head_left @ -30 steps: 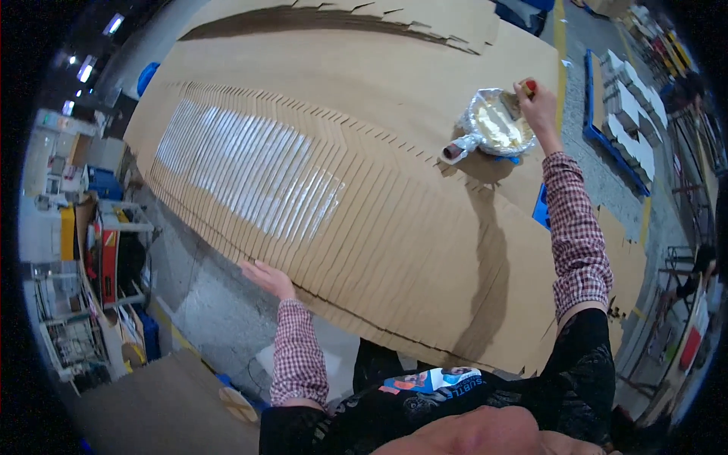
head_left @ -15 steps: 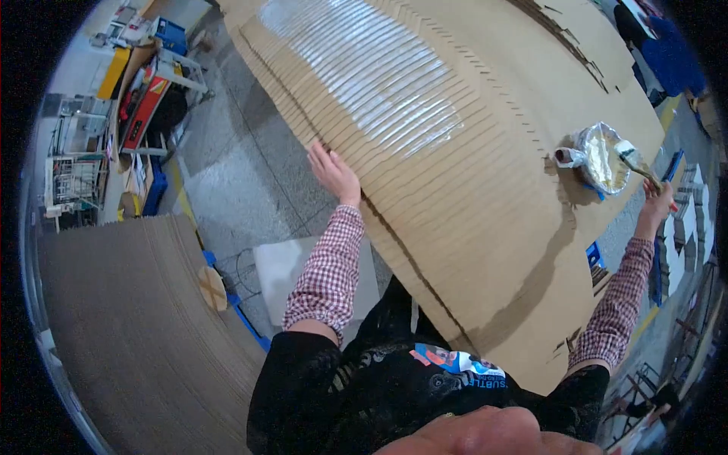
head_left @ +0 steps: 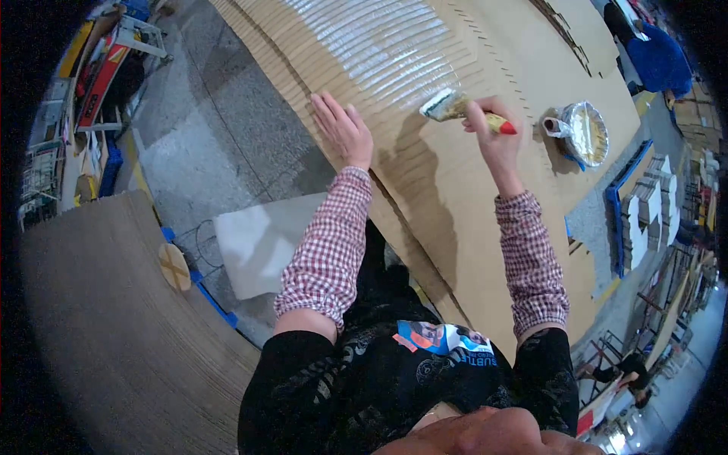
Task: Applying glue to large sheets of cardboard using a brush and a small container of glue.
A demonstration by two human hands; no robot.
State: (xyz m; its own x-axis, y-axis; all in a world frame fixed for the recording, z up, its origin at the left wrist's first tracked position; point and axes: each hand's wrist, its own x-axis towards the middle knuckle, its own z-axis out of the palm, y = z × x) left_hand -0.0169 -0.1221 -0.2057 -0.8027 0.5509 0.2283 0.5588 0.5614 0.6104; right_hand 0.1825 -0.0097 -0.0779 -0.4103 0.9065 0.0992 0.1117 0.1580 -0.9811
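Note:
My right hand point(head_left: 493, 136) grips a paintbrush point(head_left: 449, 106) by its yellow, red-tipped handle. White paste coats the bristles, which hang over the lower end of a shiny wet patch point(head_left: 379, 57) on the cardboard sheets point(head_left: 485, 250). These sheets lie staggered, their edges showing as narrow parallel strips. My left hand point(head_left: 345, 135) lies with fingers stretched out on the left edge of the sheets. To the right of the brush, a round foil-lined tub point(head_left: 588, 136) of pale paste stands on the cardboard.
A tall stack of brown board point(head_left: 114, 303) stands at the lower left. On the floor lies a white sheet point(head_left: 258, 243). Behind the tub, white cut pieces point(head_left: 648, 201) are stacked on a blue pallet point(head_left: 618, 220). A red machine point(head_left: 102, 87) stands at the upper left.
My right hand has brought the paintbrush from the tub leftward to the wet patch. My left hand has stayed at the cardboard's edge, its fingers now flatter. The whole view has shifted slightly.

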